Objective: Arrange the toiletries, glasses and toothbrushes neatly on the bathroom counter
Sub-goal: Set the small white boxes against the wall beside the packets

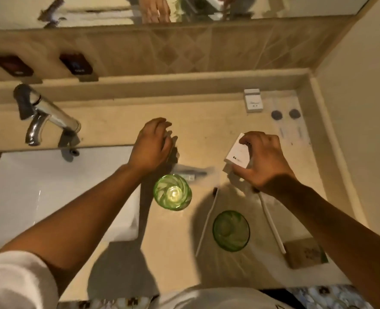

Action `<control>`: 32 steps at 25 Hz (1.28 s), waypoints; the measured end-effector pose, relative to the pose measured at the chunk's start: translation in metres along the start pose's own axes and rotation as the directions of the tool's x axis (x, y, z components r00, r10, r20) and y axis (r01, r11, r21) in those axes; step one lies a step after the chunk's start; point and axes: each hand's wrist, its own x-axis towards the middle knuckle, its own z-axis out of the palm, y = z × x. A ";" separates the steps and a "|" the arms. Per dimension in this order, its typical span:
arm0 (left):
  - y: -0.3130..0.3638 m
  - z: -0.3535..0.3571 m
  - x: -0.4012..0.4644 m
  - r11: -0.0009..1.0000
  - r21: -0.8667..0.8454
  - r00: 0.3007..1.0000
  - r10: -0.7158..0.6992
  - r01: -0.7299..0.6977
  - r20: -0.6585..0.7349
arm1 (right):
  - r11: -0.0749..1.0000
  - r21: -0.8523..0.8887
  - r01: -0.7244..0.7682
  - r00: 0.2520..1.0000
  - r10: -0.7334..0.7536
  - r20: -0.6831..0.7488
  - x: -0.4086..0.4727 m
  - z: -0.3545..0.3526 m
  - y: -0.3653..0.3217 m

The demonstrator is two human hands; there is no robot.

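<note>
The beige bathroom counter (pixel 184 121) fills the view, with the white sink basin (pixel 57 192) sunk into its left side and a chrome faucet (pixel 46 117) leaning over the basin's back edge. Two green glasses stand upright on the counter — one (pixel 172 192) just right of the basin, the other (pixel 231 230) nearer the front edge. A white toothbrush (pixel 206 221) lies just left of the nearer glass, and a second (pixel 271 224) lies to its right, its end on a tan packet (pixel 305 253). A white box (pixel 253 100) stands near the back wall, two clear sachets (pixel 285 121) beside it. The right hand (pixel 264 161) is clamped on a small white carton (pixel 238 155), thumb beneath, fingers over the top. The left hand (pixel 150 144) hovers curled above a blurred item — whether it grips anything, I cannot tell.
</note>
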 end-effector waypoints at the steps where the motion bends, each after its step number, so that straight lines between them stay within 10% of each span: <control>1: 0.002 0.002 0.023 0.999 0.028 0.999 0.028 -0.028 0.027 | 1.000 0.014 -0.017 1.000 0.017 -0.006 0.010 0.002 0.011; 11: 0.012 0.099 0.115 0.983 0.148 0.960 0.068 -0.112 0.271 | 0.997 -0.075 -0.025 0.998 0.030 0.055 0.106 0.036 0.063; 25: -0.007 0.132 0.118 0.988 0.142 0.995 0.045 -0.057 0.086 | 0.944 -0.322 0.063 0.996 -0.040 0.078 0.163 0.052 0.066; 32: -0.009 0.137 0.118 0.988 0.141 0.998 0.056 -0.061 0.035 | 0.994 -0.073 -0.075 0.997 0.073 -0.035 0.156 0.055 0.075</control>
